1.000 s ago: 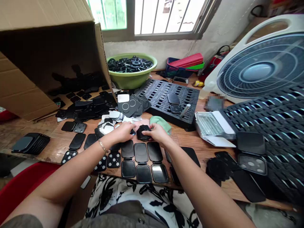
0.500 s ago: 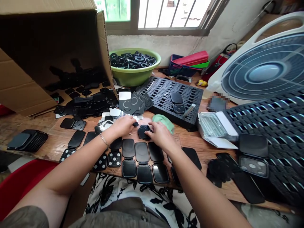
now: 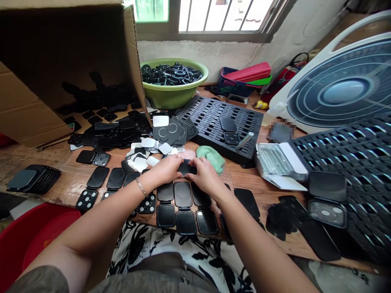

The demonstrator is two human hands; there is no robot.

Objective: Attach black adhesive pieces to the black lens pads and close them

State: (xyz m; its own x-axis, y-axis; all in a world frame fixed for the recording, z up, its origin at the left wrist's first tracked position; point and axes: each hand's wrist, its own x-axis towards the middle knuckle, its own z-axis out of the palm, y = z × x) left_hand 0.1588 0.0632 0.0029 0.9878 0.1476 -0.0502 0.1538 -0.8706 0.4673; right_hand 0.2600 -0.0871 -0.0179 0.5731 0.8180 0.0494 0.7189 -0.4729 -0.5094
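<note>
In the middle of the bench a small black square case part [image 3: 187,168] sits between my two hands. My left hand [image 3: 169,168] grips its left side with thumb and fingertips. Closed on the opposite side is my right hand [image 3: 204,173]. Both hands partly cover the part. Just below them lie rows of opened black hinged cases [image 3: 182,194], lids up and bases toward me. Some bases to the left show round silver discs [image 3: 86,198]. White peeled backing pieces [image 3: 140,163] are heaped beyond my left wrist, and a green cloth [image 3: 211,158] is beyond my right hand.
A large cardboard box [image 3: 137,61] stands at the left, with black sheets [image 3: 114,134] before it. A green basin [image 3: 174,97] holds black rings. Black slotted trays [image 3: 207,112] and a white box [image 3: 282,167] lie to the right, near a fan [image 3: 345,91]. A red tub [image 3: 45,236] is lower left.
My left hand has moved right and down onto the black case part. A white piece that was near its fingers now lies on the backing heap. My right hand has stayed at the part.
</note>
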